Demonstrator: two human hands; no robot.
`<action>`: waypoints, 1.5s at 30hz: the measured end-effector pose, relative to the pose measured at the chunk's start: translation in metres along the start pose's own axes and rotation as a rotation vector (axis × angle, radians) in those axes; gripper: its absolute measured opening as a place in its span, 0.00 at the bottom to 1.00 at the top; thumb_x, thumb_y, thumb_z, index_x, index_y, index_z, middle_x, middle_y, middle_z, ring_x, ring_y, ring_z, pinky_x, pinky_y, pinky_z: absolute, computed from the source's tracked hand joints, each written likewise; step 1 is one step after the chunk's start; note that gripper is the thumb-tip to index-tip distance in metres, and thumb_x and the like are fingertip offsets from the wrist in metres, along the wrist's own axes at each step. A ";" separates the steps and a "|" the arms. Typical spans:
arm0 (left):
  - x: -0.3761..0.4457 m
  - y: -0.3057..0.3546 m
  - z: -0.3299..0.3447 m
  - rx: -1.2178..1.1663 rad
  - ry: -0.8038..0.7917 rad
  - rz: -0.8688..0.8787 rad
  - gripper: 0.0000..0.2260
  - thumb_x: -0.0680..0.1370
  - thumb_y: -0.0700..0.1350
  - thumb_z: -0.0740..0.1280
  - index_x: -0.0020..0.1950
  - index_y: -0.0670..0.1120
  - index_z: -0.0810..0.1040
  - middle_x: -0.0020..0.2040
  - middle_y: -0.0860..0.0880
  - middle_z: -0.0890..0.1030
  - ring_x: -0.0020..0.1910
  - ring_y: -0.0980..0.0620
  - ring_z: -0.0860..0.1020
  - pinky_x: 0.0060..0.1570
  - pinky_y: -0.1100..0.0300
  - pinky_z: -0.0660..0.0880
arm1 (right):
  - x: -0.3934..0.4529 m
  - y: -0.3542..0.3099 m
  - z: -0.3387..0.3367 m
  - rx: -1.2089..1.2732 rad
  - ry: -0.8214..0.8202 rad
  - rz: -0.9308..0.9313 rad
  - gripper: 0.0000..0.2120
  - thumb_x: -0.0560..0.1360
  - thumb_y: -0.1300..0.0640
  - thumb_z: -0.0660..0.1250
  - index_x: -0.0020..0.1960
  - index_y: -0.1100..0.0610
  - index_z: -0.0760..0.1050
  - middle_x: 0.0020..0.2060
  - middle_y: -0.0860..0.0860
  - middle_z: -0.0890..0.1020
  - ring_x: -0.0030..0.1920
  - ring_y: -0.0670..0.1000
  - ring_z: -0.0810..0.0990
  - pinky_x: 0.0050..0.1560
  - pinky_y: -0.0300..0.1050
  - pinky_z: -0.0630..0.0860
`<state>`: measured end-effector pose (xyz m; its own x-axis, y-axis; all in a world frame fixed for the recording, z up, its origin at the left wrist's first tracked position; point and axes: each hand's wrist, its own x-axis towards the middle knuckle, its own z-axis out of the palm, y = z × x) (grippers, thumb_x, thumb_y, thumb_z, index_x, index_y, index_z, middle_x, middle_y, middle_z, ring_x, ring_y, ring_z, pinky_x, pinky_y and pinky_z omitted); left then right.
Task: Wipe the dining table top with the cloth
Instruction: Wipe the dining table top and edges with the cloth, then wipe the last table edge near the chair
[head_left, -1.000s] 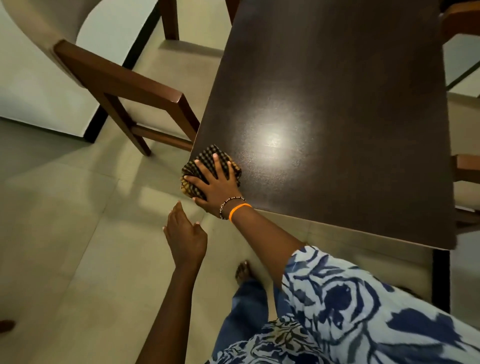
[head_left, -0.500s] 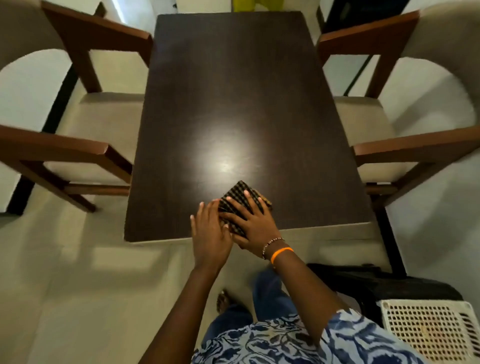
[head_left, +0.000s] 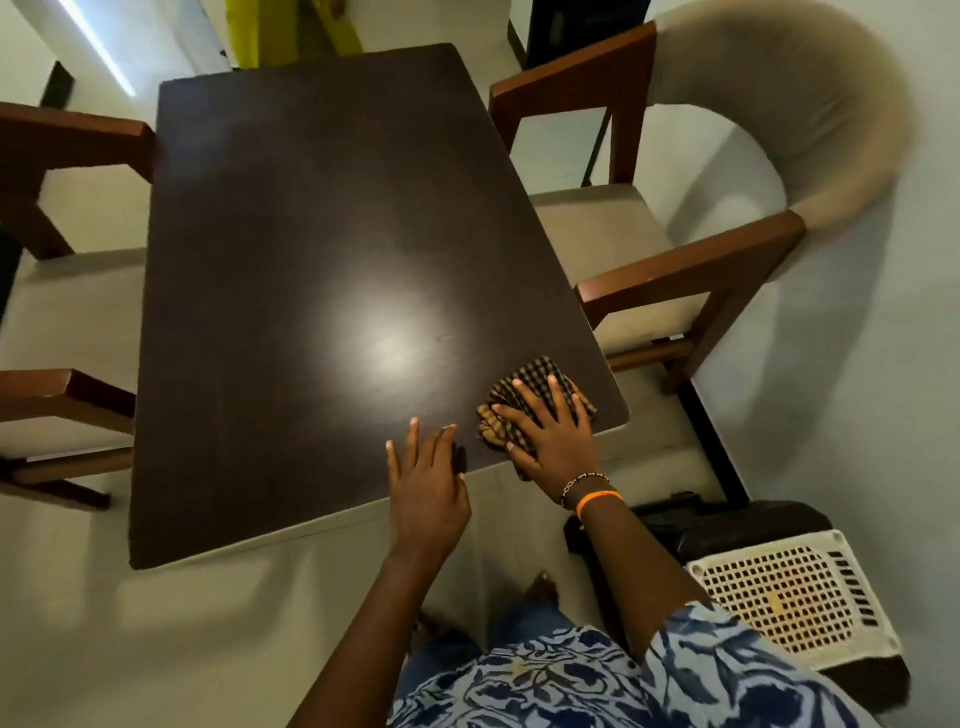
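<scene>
Right now one person is leaning over one dark desk (head_left: 291, 249), and both bare hands are resting at its near edge. One checked cloth (head_left: 540, 400) is lying folded at the near right corner of the desk top, just inside the edge. The right hand (head_left: 545, 431) is pressing down flat on that cloth, its fingers (head_left: 556, 395) spread apart across the fabric rather than curled around it. Two bands are circling that wrist: one beaded bracelet (head_left: 584, 480) and one orange band (head_left: 597, 500). The left hand (head_left: 426, 483) is lying just beside the cloth to the left, not touching it, palm down on the near rim with its fingers (head_left: 413, 441) stretched out and slightly parted, holding nothing. One bright patch of reflected light is showing in the middle of the desk top. Chairs are standing on both sides: one armchair (head_left: 701, 249) with wooden arms and a pale curved back on the right, and wooden arms with a pale seat (head_left: 67, 306) on the left, though I cannot tell whether those belong to one chair or two. One white perforated stool top (head_left: 795, 597) is sitting near the person on the right, low by the floor.
</scene>
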<state>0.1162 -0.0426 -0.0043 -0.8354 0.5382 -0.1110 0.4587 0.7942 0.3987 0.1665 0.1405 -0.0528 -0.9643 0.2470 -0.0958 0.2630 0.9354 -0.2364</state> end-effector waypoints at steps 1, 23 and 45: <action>0.001 0.005 0.002 0.025 -0.013 0.002 0.25 0.77 0.43 0.60 0.74 0.47 0.59 0.74 0.49 0.62 0.77 0.47 0.45 0.73 0.47 0.38 | -0.001 0.006 -0.002 0.007 0.007 0.017 0.25 0.75 0.45 0.60 0.71 0.39 0.62 0.75 0.47 0.59 0.76 0.60 0.51 0.71 0.62 0.53; 0.039 0.162 0.024 -0.741 -0.647 -0.174 0.17 0.81 0.51 0.56 0.68 0.47 0.70 0.66 0.47 0.73 0.59 0.55 0.70 0.55 0.60 0.67 | -0.065 0.118 -0.047 1.961 0.210 0.864 0.19 0.80 0.54 0.54 0.68 0.61 0.69 0.52 0.54 0.81 0.56 0.54 0.79 0.60 0.48 0.73; -0.017 0.360 0.185 -0.483 -1.366 -0.183 0.05 0.75 0.40 0.66 0.50 0.48 0.78 0.54 0.45 0.81 0.51 0.47 0.78 0.49 0.55 0.76 | -0.307 0.190 0.031 2.261 1.146 1.376 0.12 0.78 0.58 0.58 0.57 0.56 0.76 0.50 0.54 0.82 0.52 0.55 0.77 0.50 0.51 0.75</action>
<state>0.3517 0.2863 -0.0277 0.1883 0.5043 -0.8427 0.0055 0.8575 0.5144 0.5135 0.2342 -0.0984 -0.0202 0.5858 -0.8102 -0.6281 -0.6379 -0.4456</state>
